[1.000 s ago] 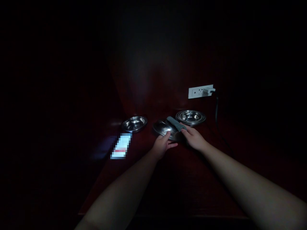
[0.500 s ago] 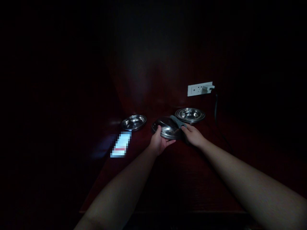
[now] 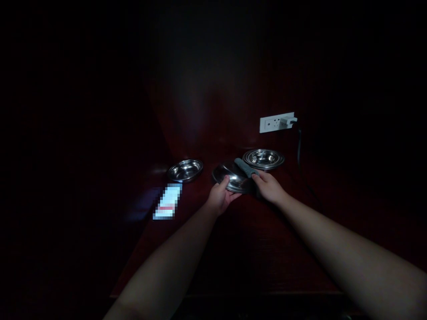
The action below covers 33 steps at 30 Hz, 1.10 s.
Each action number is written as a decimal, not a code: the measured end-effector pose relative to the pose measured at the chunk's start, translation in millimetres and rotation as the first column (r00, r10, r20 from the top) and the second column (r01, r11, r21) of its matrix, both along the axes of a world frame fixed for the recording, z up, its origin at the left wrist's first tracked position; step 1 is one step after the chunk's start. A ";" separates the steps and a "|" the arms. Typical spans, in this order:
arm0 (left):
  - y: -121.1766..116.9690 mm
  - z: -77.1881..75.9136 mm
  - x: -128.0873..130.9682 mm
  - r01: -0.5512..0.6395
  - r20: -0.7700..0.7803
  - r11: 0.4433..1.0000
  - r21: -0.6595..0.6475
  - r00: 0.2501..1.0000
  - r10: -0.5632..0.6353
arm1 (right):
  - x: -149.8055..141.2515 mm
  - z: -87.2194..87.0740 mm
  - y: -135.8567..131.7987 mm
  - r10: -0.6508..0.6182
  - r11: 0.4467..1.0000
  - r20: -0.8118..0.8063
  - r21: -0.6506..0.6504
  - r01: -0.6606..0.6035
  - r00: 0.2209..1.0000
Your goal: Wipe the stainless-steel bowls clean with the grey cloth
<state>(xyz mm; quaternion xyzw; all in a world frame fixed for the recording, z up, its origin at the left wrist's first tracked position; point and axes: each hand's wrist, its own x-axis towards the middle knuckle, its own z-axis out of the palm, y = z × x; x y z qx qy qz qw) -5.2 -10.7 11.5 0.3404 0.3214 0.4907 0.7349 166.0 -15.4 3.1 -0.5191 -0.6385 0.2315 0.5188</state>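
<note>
A shiny metal plate (image 3: 235, 181) is tilted above the dark red table, its underside seeming to face me. My left hand (image 3: 220, 195) grips its near left rim, thumb on the surface and fingers beneath. In my right hand (image 3: 268, 186) is a grey-green cloth (image 3: 246, 168), which lies against the plate's right side. The part of the plate behind the cloth and right fingers is hidden.
Several metal plates are stacked (image 3: 263, 159) at the back right. Another metal dish (image 3: 185, 170) lies at the left, behind a lit, pixelated phone-like screen (image 3: 168, 201). A wall socket (image 3: 276, 122) holds a plug with a hanging cable (image 3: 299, 149). The table's (image 3: 240, 258) surroundings are very dark.
The plate has turned and tilted slightly in my left hand, whose thumb sits a little further right. The cloth has shifted slightly up and left across the plate.
</note>
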 end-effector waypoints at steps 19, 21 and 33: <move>4.7 3.8 -2.8 0.089 0.153 0.991 -0.099 0.986 -0.073 | 1.6 0.8 -0.9 0.015 0.999 0.075 -0.049 -0.011 0.997; 5.3 3.3 -2.7 0.080 0.133 0.991 -0.105 0.989 -0.066 | 2.9 2.2 -1.0 -0.018 0.996 0.106 -0.081 0.027 0.994; 10.8 -4.4 -5.1 0.007 0.084 0.999 -0.054 0.996 -0.003 | 7.0 1.9 2.0 -0.123 0.989 0.124 -0.063 0.131 0.985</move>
